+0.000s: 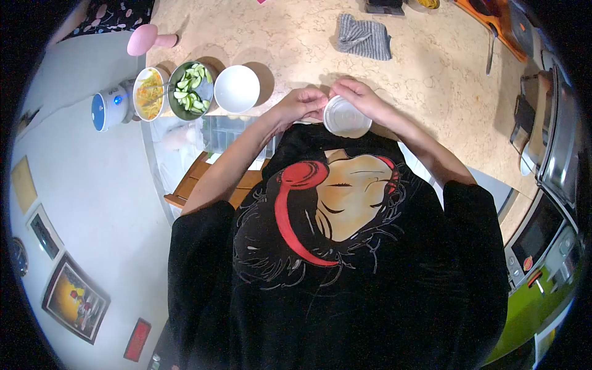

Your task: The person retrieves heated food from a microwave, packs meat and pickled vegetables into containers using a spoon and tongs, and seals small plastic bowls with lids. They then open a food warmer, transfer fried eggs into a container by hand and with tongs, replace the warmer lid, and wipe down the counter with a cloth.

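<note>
Black shirt point(336, 293), round plastic container point(347, 117) held just in front of it
Left hand point(301, 103) and right hand point(356, 95) pinch the container's rim at the near edge of the counter point(425, 80), probably for steadiness; white bowl point(237, 89) and green bowl point(205, 90) of sliced vegetable stand to the left, perhaps set within reach yet clear of the work

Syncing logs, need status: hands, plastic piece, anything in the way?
Left hand, right hand: both at the rim, grips partly hidden. Plastic lid or tub, unclear which: by edge of counter. No obstruction seen; white bowl off left.
</note>
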Tool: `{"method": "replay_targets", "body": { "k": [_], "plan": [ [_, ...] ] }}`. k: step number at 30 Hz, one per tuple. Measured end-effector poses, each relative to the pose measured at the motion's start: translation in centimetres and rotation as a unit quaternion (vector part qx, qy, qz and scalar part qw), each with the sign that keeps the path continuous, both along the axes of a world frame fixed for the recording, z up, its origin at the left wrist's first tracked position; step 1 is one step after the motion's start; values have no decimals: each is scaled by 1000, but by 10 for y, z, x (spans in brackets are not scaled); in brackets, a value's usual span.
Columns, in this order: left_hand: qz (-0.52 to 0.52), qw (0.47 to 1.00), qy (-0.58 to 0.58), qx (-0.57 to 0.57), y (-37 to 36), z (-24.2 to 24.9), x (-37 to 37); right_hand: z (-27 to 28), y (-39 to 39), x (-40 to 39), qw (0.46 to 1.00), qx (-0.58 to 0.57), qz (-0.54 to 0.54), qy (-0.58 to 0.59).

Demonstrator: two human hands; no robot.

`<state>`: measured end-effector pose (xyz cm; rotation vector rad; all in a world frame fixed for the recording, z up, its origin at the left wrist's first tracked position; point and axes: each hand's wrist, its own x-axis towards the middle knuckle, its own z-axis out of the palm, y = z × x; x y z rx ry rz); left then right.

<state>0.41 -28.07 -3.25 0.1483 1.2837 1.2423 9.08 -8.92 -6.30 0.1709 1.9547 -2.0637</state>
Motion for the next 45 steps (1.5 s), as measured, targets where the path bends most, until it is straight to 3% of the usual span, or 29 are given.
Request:
{"method": "replay_targets", "body": {
  "k": [2,4,6,7,8,9,11,13,16,18,22,25,28,30,35,37,38,41,42,43,44,45],
  "plan": [
    [-35,998,60,10,2,1,0,-2,1,2,1000,-2,-13,23],
    [-72,990,122,20,3,4,-1,-4,0,3,993,-81,-61,-60],
    [-137,954,267,20,5,8,-2,-6,11,8,993,-26,-113,-13],
    [-142,953,266,24,7,14,-2,-8,18,14,987,29,-158,30],
    [-144,953,268,7,8,21,-2,9,28,22,985,-19,-165,-44],
    [-145,952,270,-11,8,24,-3,25,36,30,985,-16,-167,-47],
    [-137,961,240,20,6,16,-5,48,46,43,993,33,-85,-69],
    [-68,993,93,33,10,21,-9,47,47,48,991,-1,-95,-99],
    [-106,988,107,30,13,20,-10,36,54,46,990,-33,-77,-113],
    [-103,990,96,22,14,19,-7,37,59,42,965,-105,-62,-231],
    [-94,992,88,10,12,10,-2,35,65,36,959,-125,-24,-255],
    [-50,996,67,10,8,3,9,43,67,31,956,-142,13,-258],
    [23,992,97,73,2,2,20,42,63,35,964,-84,29,-251],
    [35,992,98,75,0,10,27,36,49,53,987,123,-72,-76],
    [70,983,138,96,-4,-4,40,30,25,67,987,-6,-144,-66],
    [171,969,147,102,3,-5,39,33,20,61,971,-79,-211,-74],
    [185,958,197,98,6,-2,35,34,17,58,972,-75,-211,-74],
    [224,953,191,69,7,11,22,43,13,36,969,-83,-226,-58],
    [171,943,280,55,-1,8,20,48,10,34,962,118,-244,26],
    [178,940,284,56,-1,18,17,56,5,31,909,313,-252,113],
    [114,876,467,19,2,35,14,65,-1,27,864,425,-222,152],
    [45,775,630,-21,5,45,10,68,-8,16,862,428,-220,160]
  ]
}}
